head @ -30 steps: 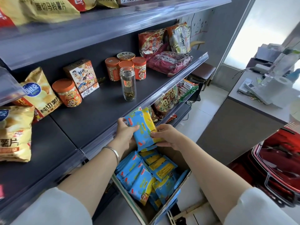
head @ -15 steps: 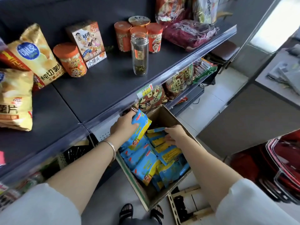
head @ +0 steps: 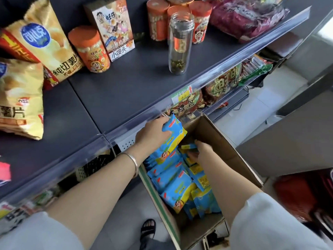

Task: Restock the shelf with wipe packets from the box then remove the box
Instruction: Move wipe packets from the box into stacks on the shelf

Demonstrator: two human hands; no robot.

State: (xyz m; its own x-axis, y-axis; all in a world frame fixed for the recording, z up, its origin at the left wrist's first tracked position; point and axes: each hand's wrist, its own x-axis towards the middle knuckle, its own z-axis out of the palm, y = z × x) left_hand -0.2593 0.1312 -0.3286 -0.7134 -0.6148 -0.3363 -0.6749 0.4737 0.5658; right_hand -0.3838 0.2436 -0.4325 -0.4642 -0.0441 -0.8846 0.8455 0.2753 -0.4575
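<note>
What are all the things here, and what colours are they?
wipe packets: many, blue and yellow, in the box
box: one, brown, below the shelf edge
shelf: one, dark grey
glass jar: one, clear, on the shelf
tubs: at least four, orange, on the shelf
chip bags: two, golden, shelf's left
carton: one, white, between tubs
sandal: one, black, on the floor
bracelet: one, silver, left wrist
left hand: grips packets above the box
right hand: reaches into the box

Dark shelf [head: 126,91] carries crisp bags [head: 45,42], canisters [head: 90,49] (orange-lidded), a glass jar [head: 178,42].
</note>
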